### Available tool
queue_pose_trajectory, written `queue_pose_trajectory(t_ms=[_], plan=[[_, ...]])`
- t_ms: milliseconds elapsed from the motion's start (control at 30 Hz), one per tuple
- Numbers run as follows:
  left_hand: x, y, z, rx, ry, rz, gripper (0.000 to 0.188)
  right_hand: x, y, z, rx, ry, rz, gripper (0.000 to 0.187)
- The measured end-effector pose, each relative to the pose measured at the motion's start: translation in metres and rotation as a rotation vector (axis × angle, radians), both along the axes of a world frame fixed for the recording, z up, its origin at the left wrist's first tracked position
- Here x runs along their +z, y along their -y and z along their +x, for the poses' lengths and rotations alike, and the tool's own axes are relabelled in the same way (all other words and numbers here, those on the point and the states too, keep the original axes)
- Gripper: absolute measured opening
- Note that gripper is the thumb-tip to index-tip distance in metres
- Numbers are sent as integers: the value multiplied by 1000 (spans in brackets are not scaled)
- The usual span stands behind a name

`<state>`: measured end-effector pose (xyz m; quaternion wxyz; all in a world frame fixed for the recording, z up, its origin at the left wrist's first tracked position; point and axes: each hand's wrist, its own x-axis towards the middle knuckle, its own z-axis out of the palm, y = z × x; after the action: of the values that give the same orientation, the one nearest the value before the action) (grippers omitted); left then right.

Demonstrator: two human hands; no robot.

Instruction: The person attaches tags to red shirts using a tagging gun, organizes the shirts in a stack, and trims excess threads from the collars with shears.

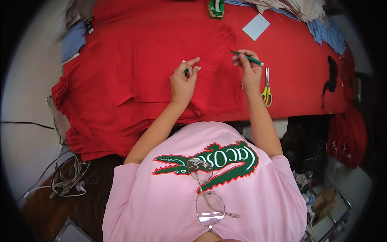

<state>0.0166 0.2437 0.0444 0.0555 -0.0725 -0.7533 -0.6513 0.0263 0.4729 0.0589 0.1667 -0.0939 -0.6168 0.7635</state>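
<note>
My right hand [250,76] is closed around a slim green marker pen [250,59], its dark tip pointing left and its white end to the right. Between the curled fingers of my left hand [183,82] sits a small green pen cap [186,71]. Small white bits show by those fingers, too small to make out. Both hands are over red fabric [137,60], which lies in wide, layered pieces on the table. Just right of my right wrist lie scissors [267,93] with yellow handles, blades pointing away from me.
A white card [256,27] lies beyond my right hand, with a green tape dispenser [217,9] to its left. Blue cloth [327,33] is bunched at the far right, near a black strip [331,74]. Cables [72,177] hang at lower left; red fabric [346,137] hangs at right.
</note>
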Motion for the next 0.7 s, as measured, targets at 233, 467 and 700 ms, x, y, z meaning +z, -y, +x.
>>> queue_pose_trajectory(t_ms=[233,467,700], plan=[[-1,-77,39,-778,-366,-558,11,-13,-109,86,-312,114,46,14],[-39,-108,41,-828,-565,-784,13,-21,-103,116,-201,152,34,13],[48,-11,26,-373,-189,-368,18,-8,-56,79,278,182,-238,14]])
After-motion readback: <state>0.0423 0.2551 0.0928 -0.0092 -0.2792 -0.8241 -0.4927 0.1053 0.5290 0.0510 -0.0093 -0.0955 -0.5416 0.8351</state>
